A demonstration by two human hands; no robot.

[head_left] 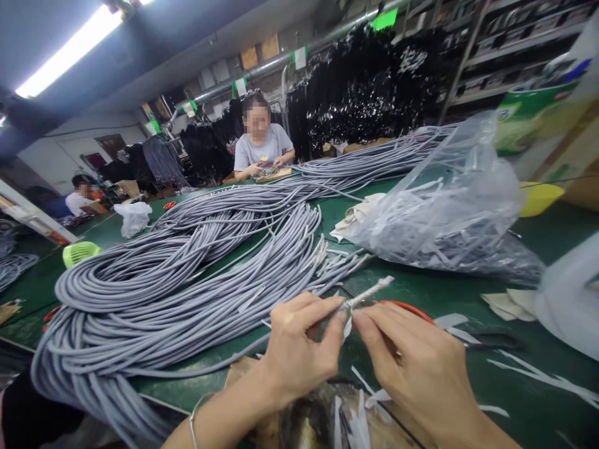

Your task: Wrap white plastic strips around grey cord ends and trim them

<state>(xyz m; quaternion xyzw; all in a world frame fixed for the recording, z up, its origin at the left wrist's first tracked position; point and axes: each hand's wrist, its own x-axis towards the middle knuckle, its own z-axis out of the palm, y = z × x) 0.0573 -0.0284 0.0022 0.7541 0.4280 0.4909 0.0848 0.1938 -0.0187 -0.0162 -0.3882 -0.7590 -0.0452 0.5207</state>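
Observation:
Between thumb and forefinger, my left hand (304, 343) pinches a grey cable near its end. The cable's whitish, wrapped-looking end (374, 289) sticks out past the fingertips, up and to the right. My right hand (416, 358) is closed in a pinch right beside the cable, just below that end; what lies between its fingertips is too small to make out. A small white strip (347, 328) hangs between the two hands. Left of them lies a large looped bundle of grey cables (187, 296), with several pale stripped ends (318, 252) pointing my way.
A red-handled tool (412, 307) lies behind my right hand. White scraps (547, 377) litter the green table (468, 249). A clear bag of strips (444, 218) stands at right. Across the table sits a co-worker (264, 143). A green basket (80, 252) is at left.

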